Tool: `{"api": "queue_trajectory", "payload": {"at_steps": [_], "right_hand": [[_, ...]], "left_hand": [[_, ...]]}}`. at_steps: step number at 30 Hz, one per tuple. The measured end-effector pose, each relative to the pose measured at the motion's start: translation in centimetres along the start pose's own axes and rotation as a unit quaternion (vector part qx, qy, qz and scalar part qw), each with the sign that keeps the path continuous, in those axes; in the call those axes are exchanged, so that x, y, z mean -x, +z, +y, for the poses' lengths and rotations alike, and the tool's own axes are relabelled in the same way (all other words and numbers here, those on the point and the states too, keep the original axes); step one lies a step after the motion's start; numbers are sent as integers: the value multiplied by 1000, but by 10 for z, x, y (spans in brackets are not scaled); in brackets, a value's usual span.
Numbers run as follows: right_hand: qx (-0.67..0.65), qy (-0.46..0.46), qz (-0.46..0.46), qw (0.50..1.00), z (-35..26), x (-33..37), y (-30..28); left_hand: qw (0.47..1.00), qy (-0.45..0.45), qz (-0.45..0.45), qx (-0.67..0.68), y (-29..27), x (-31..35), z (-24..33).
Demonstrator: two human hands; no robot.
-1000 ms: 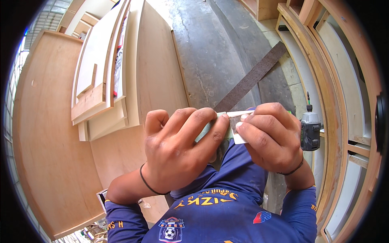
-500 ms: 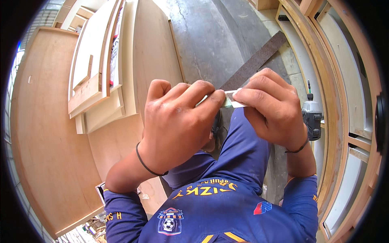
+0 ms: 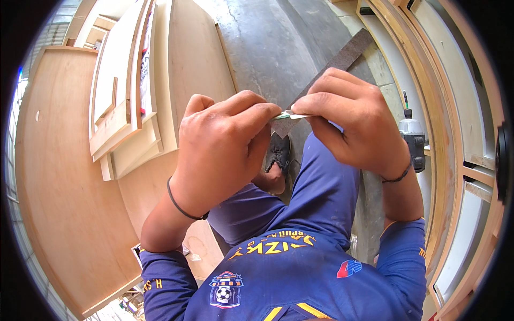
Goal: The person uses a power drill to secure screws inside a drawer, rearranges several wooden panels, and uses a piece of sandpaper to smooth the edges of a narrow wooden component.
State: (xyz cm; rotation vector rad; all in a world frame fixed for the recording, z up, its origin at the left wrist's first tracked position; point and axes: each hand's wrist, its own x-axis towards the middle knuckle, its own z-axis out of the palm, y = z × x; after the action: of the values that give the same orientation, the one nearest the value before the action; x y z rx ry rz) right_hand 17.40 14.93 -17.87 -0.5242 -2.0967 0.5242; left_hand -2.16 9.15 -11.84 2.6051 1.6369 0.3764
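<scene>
My left hand [image 3: 225,142] and my right hand [image 3: 360,120] meet in front of me, above my knees. Between their fingertips is a small, thin white and green piece [image 3: 289,114], perhaps a folded wrapper or packet; its exact kind does not show. My left thumb and fingers pinch its greenish end, and much of that end is hidden in the hand. The white end sits pinched in my right fingers. Both hands are closed on it, the backs of the hands turned up.
On the grey concrete floor lies a long dark brown strip [image 3: 348,56]. A cordless drill [image 3: 412,142] stands at the right beside wooden cabinet frames [image 3: 455,128]. To the left are stacked pale boards [image 3: 195,59] and a large plywood panel [image 3: 64,176].
Both hands have shifted slightly up in the picture, the left also a little leftward. The white and green piece has turned, showing narrower now. My dark shoe has come into fuller view below.
</scene>
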Motion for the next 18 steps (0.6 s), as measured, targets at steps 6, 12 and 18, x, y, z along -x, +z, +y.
{"api": "queue_trajectory", "payload": {"at_steps": [6, 12, 18], "right_hand": [[-32, 4, -37, 999, 1, -6, -6], [-48, 32, -56, 997, -3, -9, -6], [-85, 36, -60, 994, -1, -10, -7]], "left_hand": [[999, -19, -6, 49, 1, -3, -3], [999, -19, 22, 21, 4, -4, -5], [999, 15, 38, -16, 3, -3, -9]]}}
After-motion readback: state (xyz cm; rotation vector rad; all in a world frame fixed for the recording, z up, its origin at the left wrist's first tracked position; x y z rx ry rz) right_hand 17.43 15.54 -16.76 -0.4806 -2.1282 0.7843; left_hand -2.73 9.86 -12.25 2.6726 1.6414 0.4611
